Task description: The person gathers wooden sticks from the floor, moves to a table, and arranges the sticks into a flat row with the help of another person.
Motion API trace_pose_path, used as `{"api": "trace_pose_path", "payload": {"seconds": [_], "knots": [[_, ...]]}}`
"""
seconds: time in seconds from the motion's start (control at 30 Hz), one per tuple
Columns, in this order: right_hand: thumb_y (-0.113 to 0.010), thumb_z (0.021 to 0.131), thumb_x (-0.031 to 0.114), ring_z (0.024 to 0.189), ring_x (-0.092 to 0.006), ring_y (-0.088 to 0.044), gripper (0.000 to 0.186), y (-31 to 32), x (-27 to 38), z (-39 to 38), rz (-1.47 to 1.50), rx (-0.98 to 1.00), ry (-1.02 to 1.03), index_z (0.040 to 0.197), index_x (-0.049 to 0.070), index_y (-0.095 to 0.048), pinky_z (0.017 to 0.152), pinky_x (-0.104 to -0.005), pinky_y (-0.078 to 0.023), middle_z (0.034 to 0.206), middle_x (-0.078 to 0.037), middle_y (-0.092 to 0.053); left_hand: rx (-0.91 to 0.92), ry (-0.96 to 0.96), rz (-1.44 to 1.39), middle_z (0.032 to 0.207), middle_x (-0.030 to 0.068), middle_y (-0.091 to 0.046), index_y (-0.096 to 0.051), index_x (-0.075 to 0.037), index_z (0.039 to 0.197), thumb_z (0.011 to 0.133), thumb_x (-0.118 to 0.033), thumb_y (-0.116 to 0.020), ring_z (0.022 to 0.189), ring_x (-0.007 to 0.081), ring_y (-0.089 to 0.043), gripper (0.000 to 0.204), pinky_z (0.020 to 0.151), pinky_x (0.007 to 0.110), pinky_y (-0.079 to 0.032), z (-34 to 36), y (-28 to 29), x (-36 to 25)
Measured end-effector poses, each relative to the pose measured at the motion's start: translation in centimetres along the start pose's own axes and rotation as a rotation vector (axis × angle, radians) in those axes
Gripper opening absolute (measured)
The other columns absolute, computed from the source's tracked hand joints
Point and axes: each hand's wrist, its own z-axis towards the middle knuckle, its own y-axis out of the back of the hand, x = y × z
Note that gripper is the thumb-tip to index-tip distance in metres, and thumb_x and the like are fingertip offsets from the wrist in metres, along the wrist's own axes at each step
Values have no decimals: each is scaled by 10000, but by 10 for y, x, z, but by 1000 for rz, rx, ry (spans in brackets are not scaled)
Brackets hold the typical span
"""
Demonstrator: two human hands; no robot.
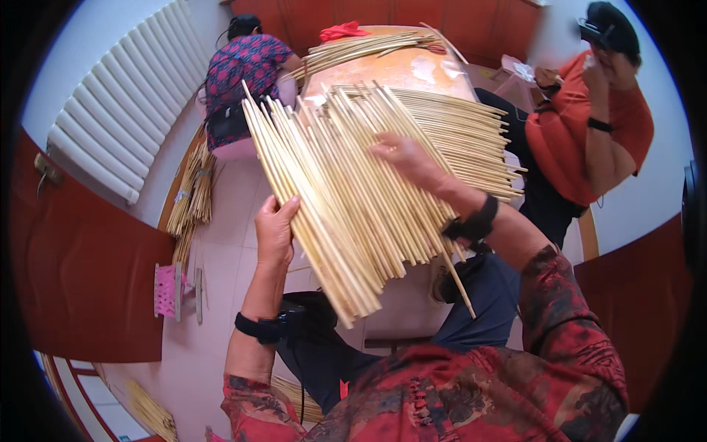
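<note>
Left grip point(275, 231) pinches the edge of those straw-coloured stalks point(346, 191), right grip point(407, 160) half-curled above, its hold unclear: they look light, stiff, snappable, best cradled mid-length.

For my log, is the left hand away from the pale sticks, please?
No, the left hand holds the pale sticks at their left edge.

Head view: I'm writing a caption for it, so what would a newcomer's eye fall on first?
First, the broad spread of straw-coloured sticks filling the middle, its left edge held in the left hand, the right hand blurred over it. Then the orange-red shirt of the person at the upper right, and the ribbed white radiator on the wall at the upper left.
</note>
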Motion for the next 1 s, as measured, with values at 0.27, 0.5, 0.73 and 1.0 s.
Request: {"api": "trace_pose_path", "payload": {"seconds": [0.27,0.5,0.73,1.0], "knots": [[-604,768,242,651,-95,-551,310,12,93,-1,507,110,-173,908,-32,-568,568,-239,-453,770,-77,-585,288,-299,359,933,83,-582,-539,53,995,848,-191,-518,804,141,-564,286,721,279,-463,-2,-124,-54],[-572,756,122,590,-128,-576,183,108,95,7,274,123,-134,876,-16,-591,562,-280,-479,732,-72,-605,186,-140,-440,875,97,-596,-547,-12,937,891,-218,-435,907,192,-563,239,769,333,-464,20,-83,-42],[-550,796,96,682,-154,-623,274,154,193,0,398,215,-38,1033,-39,-540,639,-308,-526,863,-110,-625,460,370,-297,1010,143,-587,-552,-19,1038,880,-486,-347,978,241,-534,534,851,355,-397,41,-37,101],[-568,780,121,636,-162,-619,224,185,191,10,581,32,35,942,-33,-573,593,-319,-523,802,-118,-622,527,338,-545,1130,149,-509,-399,6,1202,870,-470,-386,1006,212,-521,580,815,324,-463,43,-77,71]]}}
